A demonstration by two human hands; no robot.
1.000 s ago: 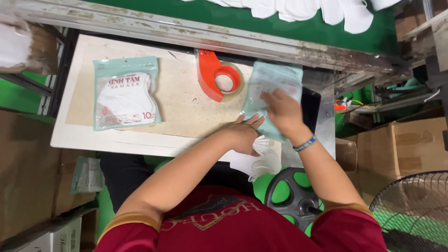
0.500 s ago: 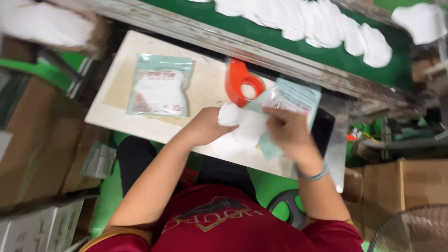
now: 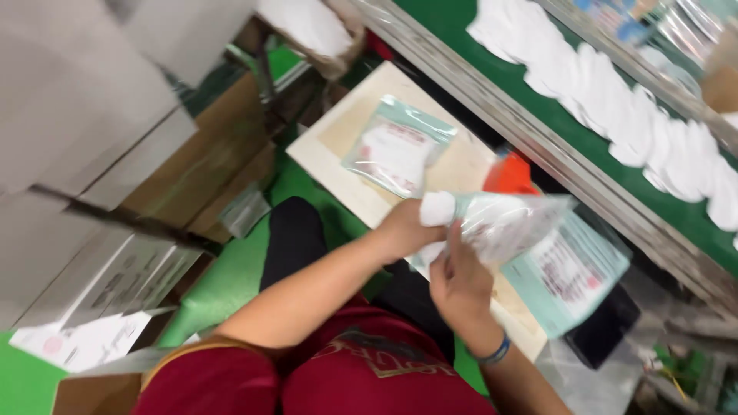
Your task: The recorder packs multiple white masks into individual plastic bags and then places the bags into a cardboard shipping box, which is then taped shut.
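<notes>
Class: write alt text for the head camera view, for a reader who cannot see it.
Two bare hands, left hand and right hand, hold a clear plastic pouch with white pads at its mouth, above a pale board. A filled pouch lies there.

A pale worktable (image 3: 338,165) stands beside a green conveyor belt (image 3: 461,34), with cardboard boxes (image 3: 115,100) stacked nearby.

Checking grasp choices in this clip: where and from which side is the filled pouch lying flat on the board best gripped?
Probably the filled pouch's flat sealed edge, approached from the person's side. It lies flat and alone on the board, its middle bulging with white contents, so the thin border suits a pinch. Both the left hand and right hand are busy with the clear bag.
</notes>
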